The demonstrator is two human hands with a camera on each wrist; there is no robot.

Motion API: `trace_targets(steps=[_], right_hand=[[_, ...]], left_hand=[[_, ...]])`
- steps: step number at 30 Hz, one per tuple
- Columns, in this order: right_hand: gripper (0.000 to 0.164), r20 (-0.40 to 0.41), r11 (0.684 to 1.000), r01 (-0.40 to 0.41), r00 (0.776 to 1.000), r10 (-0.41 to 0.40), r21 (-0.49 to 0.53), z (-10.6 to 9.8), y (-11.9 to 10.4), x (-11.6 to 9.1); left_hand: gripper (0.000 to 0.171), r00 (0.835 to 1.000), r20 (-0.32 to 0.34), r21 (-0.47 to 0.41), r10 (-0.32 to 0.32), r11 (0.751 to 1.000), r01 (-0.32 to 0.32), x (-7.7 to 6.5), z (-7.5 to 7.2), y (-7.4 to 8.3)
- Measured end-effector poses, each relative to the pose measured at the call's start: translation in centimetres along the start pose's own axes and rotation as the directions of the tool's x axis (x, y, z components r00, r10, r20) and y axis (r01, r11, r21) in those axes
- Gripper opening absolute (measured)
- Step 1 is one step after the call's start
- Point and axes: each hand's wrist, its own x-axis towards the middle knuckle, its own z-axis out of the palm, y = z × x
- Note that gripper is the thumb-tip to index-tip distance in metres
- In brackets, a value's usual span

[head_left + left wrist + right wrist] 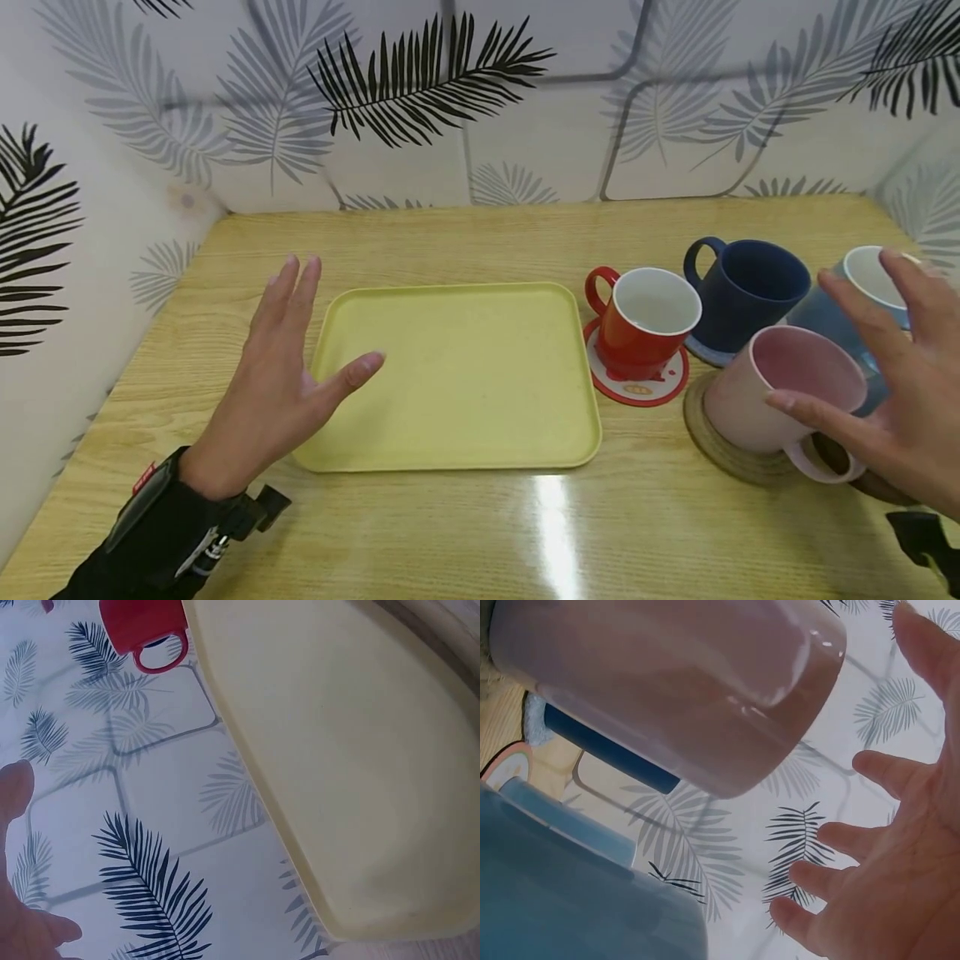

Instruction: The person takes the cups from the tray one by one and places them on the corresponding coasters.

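Observation:
My left hand [281,383], fingers extended and thumb spread, hovers over the left edge of a yellow rectangular tray [457,375] and holds nothing. On the right, my right hand [900,383] is spread wide over the mugs, also holding nothing. Nearest to it is a pink mug [787,392] on a round woven coaster [705,433]; its handle points toward the front. A light blue mug [817,312] is partly hidden behind that hand. A dark blue mug [750,292] stands farther back. Beside the tray, a red mug [637,325] with a white inside sits on a red-rimmed coaster [645,392].
The wooden table [420,533] meets a leaf-patterned wall [525,158] at the back and left. A grey-blue coaster [708,352] lies under the dark blue mug. A dark brown round edge [881,487] shows beneath the right hand.

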Motion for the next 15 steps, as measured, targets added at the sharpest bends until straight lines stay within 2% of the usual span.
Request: trace_targets(steps=[6, 15], right_hand=[[0.118, -0.020, 1.000, 0.013, 1.000, -0.013, -0.007, 0.02, 0.01, 0.18], [0.120, 0.006, 1.000, 0.011, 1.000, -0.011, -0.002, 0.14, 0.19, 0.34]], left_hand=[[0.104, 1.000, 0.011, 0.012, 0.000, 1.000, 0.000, -0.11, -0.04, -0.08], [0.103, 0.999, 0.035, 0.016, -0.009, 1.000, 0.008, -0.26, -0.44, -0.03]])
